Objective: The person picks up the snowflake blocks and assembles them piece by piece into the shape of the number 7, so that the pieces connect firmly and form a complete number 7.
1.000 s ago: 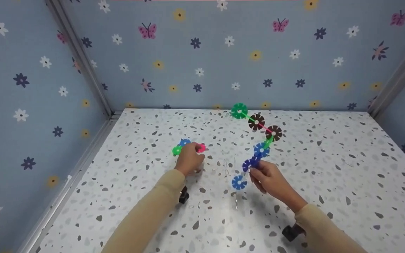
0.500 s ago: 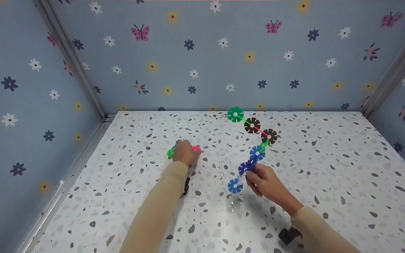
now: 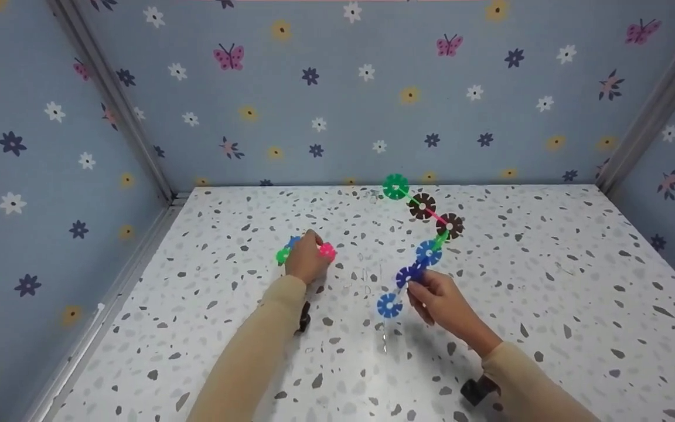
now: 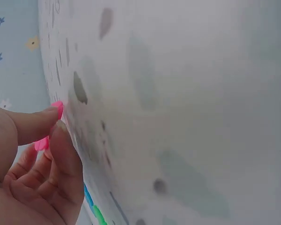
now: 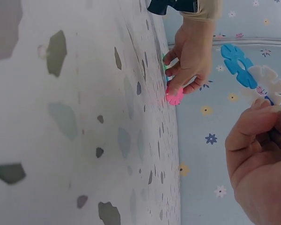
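My left hand [image 3: 306,258] pinches a pink snowflake disc [image 3: 327,252] between thumb and forefinger, low over the tabletop; in the left wrist view, the fingers partly cover the pink disc [image 4: 58,110]. A green disc [image 3: 282,255] and a blue disc [image 3: 294,241] lie by that hand, partly hidden behind it. My right hand [image 3: 444,298] holds a chain of interlocking discs by its dark blue disc [image 3: 408,277]. Up from the grip run a blue disc [image 3: 429,252], two brown discs and a green top disc [image 3: 395,186]. Below hangs a blue end disc [image 3: 389,305], joined through a white disc [image 5: 268,82].
The speckled white tabletop [image 3: 337,363] reaches a flowered blue back wall [image 3: 337,94]. Similar side walls [image 3: 33,234] with metal corner posts stand left and right. Dark wrist cameras [image 3: 477,390] hang under both sleeves.
The left hand has turned and shifted slightly around the pink disc, first covering and then baring it. The right hand keeps its hold on the chain. The whole view has drifted slightly.
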A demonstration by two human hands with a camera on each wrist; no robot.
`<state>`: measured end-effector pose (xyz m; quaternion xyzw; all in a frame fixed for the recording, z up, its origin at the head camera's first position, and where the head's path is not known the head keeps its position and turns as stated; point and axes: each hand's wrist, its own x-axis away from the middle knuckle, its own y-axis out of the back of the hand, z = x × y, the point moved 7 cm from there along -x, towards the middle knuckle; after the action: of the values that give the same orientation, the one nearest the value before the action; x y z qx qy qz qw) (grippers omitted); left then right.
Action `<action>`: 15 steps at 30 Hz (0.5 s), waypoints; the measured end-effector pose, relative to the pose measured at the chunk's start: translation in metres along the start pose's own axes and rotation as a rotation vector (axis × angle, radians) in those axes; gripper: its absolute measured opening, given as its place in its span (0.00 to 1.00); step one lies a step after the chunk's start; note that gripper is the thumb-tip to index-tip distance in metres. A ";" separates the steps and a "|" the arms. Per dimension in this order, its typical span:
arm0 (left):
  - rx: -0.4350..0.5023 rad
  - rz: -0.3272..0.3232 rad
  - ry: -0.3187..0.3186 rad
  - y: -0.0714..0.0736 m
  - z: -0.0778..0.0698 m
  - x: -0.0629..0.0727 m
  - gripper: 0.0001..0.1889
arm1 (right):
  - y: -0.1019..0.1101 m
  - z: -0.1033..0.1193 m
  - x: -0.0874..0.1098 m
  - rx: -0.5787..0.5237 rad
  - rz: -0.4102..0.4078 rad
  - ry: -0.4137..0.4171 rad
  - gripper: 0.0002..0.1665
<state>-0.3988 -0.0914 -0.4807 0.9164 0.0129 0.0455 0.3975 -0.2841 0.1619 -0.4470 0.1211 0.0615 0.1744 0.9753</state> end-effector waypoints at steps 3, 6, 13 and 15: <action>0.034 0.022 -0.028 -0.002 -0.004 0.010 0.16 | 0.001 0.000 0.000 -0.007 -0.001 0.003 0.11; 0.105 0.058 -0.054 -0.006 -0.010 0.023 0.14 | 0.003 -0.001 0.000 -0.024 -0.015 -0.004 0.10; 0.403 0.230 -0.075 -0.018 -0.025 0.065 0.09 | 0.005 -0.001 -0.002 -0.060 -0.048 -0.021 0.12; 0.467 0.258 -0.076 -0.021 -0.028 0.077 0.08 | 0.006 -0.001 -0.002 -0.064 -0.067 -0.020 0.12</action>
<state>-0.3248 -0.0520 -0.4714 0.9784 -0.1088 0.0573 0.1662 -0.2881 0.1671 -0.4466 0.0894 0.0504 0.1423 0.9845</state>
